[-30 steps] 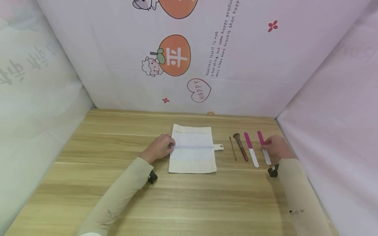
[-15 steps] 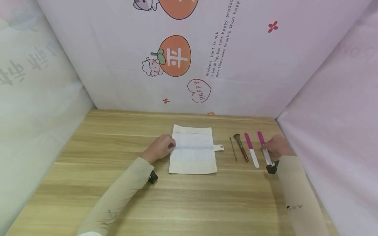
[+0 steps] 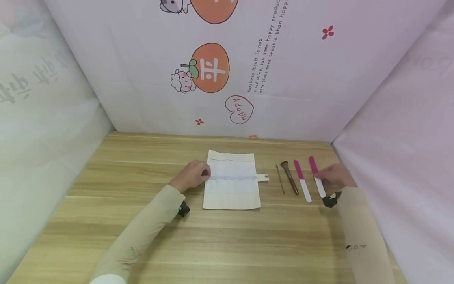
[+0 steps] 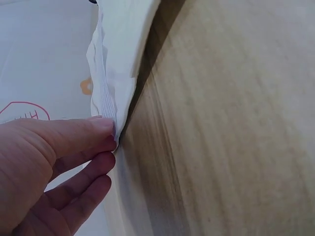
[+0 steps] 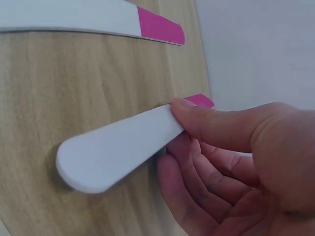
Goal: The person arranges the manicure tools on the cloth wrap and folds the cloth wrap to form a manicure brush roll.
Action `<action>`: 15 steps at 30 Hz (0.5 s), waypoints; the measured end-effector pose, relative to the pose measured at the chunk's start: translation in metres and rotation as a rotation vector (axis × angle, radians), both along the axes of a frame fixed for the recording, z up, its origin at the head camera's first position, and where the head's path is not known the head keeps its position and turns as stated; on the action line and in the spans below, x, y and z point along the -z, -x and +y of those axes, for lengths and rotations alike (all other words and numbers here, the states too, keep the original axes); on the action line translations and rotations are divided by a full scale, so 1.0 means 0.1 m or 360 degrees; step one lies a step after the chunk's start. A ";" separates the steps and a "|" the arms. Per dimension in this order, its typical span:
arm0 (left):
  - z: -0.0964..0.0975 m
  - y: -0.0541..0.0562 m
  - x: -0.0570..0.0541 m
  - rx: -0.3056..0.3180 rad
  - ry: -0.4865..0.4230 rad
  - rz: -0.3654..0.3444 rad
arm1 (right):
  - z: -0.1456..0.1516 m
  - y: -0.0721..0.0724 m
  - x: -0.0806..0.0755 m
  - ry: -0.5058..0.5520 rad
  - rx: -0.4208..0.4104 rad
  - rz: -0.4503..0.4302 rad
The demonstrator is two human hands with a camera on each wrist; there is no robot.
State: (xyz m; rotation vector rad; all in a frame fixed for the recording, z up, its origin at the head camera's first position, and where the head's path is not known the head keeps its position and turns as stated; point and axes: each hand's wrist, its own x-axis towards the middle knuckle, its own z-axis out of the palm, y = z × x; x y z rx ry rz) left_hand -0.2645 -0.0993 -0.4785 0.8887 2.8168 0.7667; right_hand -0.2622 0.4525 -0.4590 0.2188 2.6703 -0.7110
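Observation:
A pale cloth roll-up pouch (image 3: 232,193) lies unfolded on the table, with a snap tab at its right edge. My left hand (image 3: 193,173) pinches the pouch's left edge; in the left wrist view the thumb and fingers close on it at the ribbed elastic band (image 4: 107,96). Far to the right, my right hand (image 3: 335,174) pinches a pink-and-white nail file (image 5: 118,145) near its middle, thumb on top and fingers beneath. A second nail file (image 3: 302,181) of the same kind lies just to its left.
Left of the files lie a brush (image 3: 289,177) with a brown handle and a thin metal stick (image 3: 280,179). The wood-grain table (image 3: 227,244) is bounded by a printed white sheet (image 3: 291,110) behind and by white sheets at both sides.
The held nail file has shifted slightly away from me, and its near end has risen a little with the right hand. The left hand stays at the pouch's edge.

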 end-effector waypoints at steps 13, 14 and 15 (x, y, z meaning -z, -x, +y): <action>-0.03 0.02 -0.03 -0.0063 0.0003 -0.0118 | -0.38 0.04 -0.23 0.0181 -0.0146 0.0092; -0.04 0.02 -0.04 -0.0063 0.0006 -0.0123 | -0.44 0.05 -0.25 0.0215 -0.0152 0.0100; -0.04 0.02 -0.04 -0.0064 0.0009 -0.0129 | -0.51 0.06 -0.27 0.0252 -0.0139 0.0103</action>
